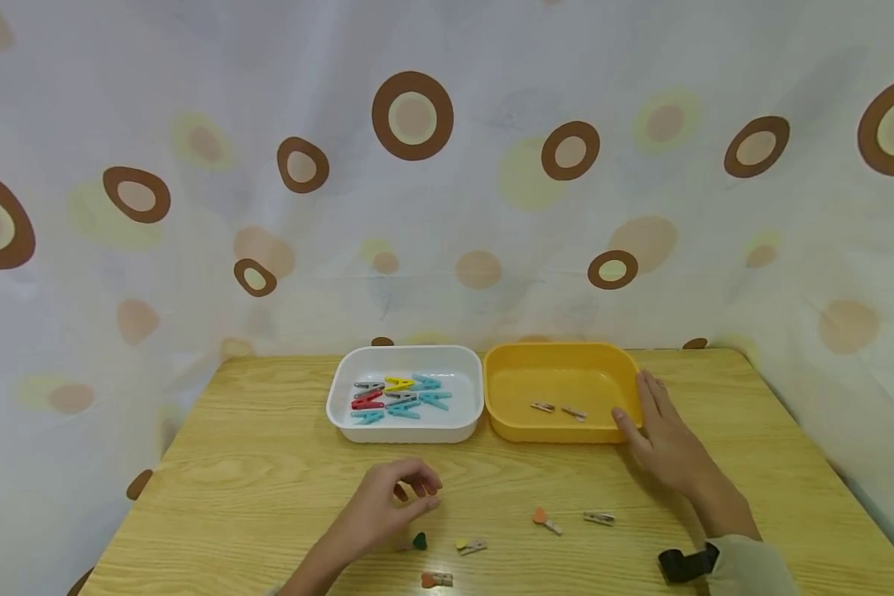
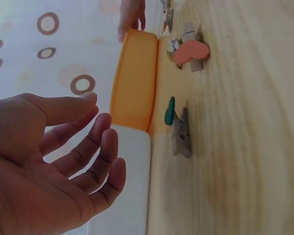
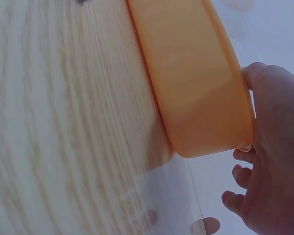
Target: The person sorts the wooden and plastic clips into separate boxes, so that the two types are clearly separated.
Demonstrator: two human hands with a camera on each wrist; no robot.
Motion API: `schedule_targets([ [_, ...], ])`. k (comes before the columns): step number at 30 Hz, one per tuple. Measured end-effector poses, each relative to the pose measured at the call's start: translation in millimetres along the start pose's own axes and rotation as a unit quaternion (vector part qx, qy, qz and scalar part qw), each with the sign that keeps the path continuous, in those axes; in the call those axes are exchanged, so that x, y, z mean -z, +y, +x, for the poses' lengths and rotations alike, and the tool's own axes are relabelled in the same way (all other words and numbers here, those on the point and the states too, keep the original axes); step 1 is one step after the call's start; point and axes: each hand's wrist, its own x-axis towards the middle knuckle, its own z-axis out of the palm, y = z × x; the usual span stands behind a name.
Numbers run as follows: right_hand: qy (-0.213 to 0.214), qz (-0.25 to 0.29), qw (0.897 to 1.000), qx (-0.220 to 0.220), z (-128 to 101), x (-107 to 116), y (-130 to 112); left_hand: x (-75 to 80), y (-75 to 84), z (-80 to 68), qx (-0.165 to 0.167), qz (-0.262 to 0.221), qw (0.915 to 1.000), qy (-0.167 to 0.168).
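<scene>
And there was the left hand, low over the tabletop, thumb and fingers loosely curved, a gap between them and nothing held! Just beside it lay the green-topped clothespin, one of five wooden clothespins scattered on the near side. Across on the right, the right hand had the yellow tray by its near corner, thumb over the rim, fingers along the outer wall. Two more clothespins lay inside; plastic clips sat in the white tray next door. It looked like a pick-up stage, tray steadied; the next move called, I reckoned, for dipping the left fingers and pinching one clothespin.
</scene>
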Motion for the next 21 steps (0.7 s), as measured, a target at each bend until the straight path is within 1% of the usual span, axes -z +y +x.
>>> schedule_targets([
  [6, -0.001, -0.005, 1.000, 0.003, 2, 0, 1, 5.9, -10.4, -16.1, 0.012, 0.014, 0.9998, -0.004],
  [10, 0.002, -0.007, 1.000, 0.004, 2, 2, 0, 9.2, -14.3, -24.2, 0.023, 0.026, 0.9993, -0.015],
  [15, 0.000, -0.008, 1.000, 0.004, 2, 1, 0, 8.7, -19.5, -34.2, 0.044, 0.019, 0.9982, -0.035],
  [21, 0.002, -0.008, 1.000, 0.003, 2, 0, 0, 6.4, -25.5, -40.5, 0.049, 0.026, 0.9973, -0.049],
])
